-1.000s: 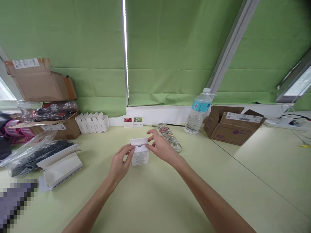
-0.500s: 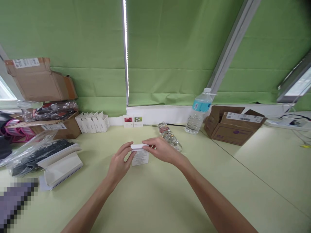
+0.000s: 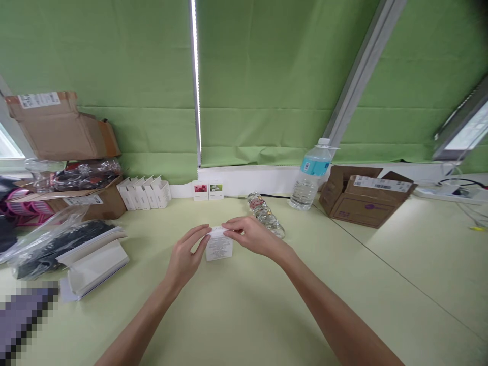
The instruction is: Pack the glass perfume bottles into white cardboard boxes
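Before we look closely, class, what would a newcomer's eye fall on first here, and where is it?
The green blinds fill most of the upper picture. Below them, near the middle, the left hand and right hand have their fingers at the top of a small white box. Further right, a blue-labelled clear bottle stands beside an open brown carton.

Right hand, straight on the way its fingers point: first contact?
The small white box: the right hand appears to touch its top edge. Past that, probably the left hand at the opposite side, though depth is hard to judge.
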Tool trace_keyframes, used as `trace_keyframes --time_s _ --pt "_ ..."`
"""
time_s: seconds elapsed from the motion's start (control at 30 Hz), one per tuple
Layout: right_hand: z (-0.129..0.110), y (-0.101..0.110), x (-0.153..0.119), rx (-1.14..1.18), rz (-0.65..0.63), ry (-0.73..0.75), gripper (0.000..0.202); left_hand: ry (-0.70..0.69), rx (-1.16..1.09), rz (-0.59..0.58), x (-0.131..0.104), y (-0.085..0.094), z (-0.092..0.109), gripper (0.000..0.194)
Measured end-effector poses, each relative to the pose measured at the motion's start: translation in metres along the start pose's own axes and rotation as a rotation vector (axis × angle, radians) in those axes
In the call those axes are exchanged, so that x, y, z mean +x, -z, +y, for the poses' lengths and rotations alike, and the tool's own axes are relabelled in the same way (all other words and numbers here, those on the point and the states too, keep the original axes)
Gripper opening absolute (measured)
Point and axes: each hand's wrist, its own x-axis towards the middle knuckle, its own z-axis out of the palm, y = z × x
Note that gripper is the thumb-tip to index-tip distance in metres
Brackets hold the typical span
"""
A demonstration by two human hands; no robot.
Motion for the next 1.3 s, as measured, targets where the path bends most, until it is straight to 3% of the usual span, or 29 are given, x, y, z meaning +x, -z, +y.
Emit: trace_keyframes --time_s 0.47,0.9,1.1,1.3 --pt "-0.005 0.000 -0.002 -0.077 0.029 0.024 0.032 0.067 -0.024 0.005 0.002 0.001 0.003 0.023" --pt "-0.003 0.000 -0.004 -0.133 0.051 0.063 0.029 0.037 0.005 -0.003 0.004 0.003 0.003 0.022" --pt "-0.004 -0.003 -0.006 -0.343 0.033 0.108 0.031 -0.064 0.062 -0.003 0.001 0.002 -0.003 0.024" --pt "-0.008 -0.028 -0.016 -0.648 0.070 0.083 0.039 -0.233 0.209 0.031 -0.004 -0.002 -0.013 0.028"
